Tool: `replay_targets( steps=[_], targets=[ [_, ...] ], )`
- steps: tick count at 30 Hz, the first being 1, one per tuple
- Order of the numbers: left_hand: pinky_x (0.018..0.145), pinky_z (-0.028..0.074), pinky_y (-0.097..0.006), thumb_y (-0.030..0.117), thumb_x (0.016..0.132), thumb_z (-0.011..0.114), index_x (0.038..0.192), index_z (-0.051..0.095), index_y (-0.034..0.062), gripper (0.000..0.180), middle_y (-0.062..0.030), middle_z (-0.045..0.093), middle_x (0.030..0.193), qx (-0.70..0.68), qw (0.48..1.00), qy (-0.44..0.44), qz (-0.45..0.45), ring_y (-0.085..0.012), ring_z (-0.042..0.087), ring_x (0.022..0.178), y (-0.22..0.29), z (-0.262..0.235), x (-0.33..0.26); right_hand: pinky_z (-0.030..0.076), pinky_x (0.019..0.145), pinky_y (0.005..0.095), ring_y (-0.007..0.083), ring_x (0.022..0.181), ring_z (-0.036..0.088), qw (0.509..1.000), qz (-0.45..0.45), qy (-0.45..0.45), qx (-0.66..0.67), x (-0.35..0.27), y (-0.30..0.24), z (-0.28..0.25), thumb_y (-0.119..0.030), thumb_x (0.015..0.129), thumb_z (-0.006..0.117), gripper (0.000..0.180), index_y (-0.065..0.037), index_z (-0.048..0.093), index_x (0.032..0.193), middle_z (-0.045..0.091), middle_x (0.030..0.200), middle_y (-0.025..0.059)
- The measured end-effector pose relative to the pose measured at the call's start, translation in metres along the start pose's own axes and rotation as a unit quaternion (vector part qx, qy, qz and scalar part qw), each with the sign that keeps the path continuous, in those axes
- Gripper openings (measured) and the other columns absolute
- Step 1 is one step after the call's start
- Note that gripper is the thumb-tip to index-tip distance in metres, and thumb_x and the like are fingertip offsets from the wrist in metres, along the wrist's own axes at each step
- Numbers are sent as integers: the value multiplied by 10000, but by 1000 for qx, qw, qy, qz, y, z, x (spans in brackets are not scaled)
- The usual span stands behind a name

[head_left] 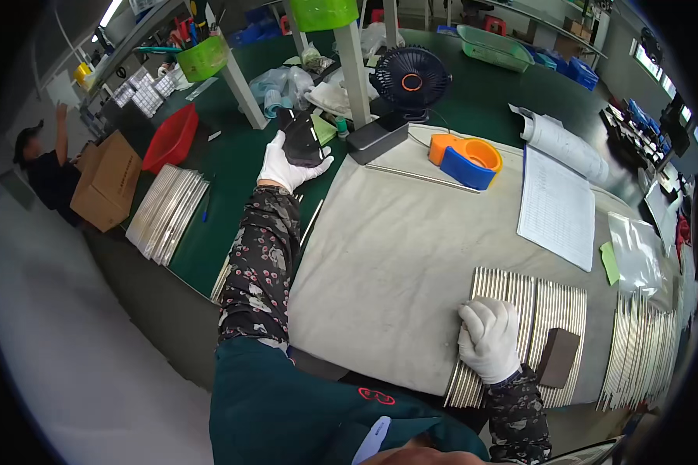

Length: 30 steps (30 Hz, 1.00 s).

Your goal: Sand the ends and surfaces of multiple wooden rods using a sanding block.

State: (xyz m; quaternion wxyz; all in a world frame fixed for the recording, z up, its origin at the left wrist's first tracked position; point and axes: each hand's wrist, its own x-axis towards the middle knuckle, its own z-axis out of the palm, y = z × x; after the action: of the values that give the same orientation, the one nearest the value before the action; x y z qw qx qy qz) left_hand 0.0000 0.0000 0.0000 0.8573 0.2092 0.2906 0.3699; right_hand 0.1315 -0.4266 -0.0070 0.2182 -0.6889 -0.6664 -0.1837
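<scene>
While the left hand [281, 165] is clamped on a black device [302, 142] beyond the far-left corner of the cloth [380, 263], the curled right hand [488, 339], whose grip I cannot tell, rests on metal rods [512, 287] at the cloth's near-right corner and should press lightly, keeping them aligned.

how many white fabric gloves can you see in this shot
2: one on the person's left hand, holding a black angular object; one on the right hand, resting on thin silvery metal rods. Others may be hidden.
</scene>
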Motion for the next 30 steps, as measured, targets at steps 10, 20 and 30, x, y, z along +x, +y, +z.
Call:
replay_targets(
  steps=[10,20,30],
  targets=[
    [1085,324,-511,325,982,357,1358,458,19,495,-160,489,1406,202,978,56,-17,-342,421,1322,52,-26,19,437,801,364,236,960,553,996,80,-15,45,6,-21,18,-130,683,650,340,-66,580,1009,582,999,57],
    [1112,246,-544,319,964,502,1418,255,4,605,-235,247,1520,257,958,96,86,-378,314,1384,55,-17,12,421,917,456,393,1107,529,961,273,-37,-32,-18,1,-76,-521,874,535,662,12,490,1264,520,1244,236],
    [1130,284,-393,222,902,585,1391,436,52,539,-174,440,1428,716,467,-371,362,-330,364,1373,-117,58,-157,449,908,464,420,1134,524,898,401,-95,-157,-94,28,-65,-408,669,740,825,30,481,1317,479,1274,314]
  ],
)
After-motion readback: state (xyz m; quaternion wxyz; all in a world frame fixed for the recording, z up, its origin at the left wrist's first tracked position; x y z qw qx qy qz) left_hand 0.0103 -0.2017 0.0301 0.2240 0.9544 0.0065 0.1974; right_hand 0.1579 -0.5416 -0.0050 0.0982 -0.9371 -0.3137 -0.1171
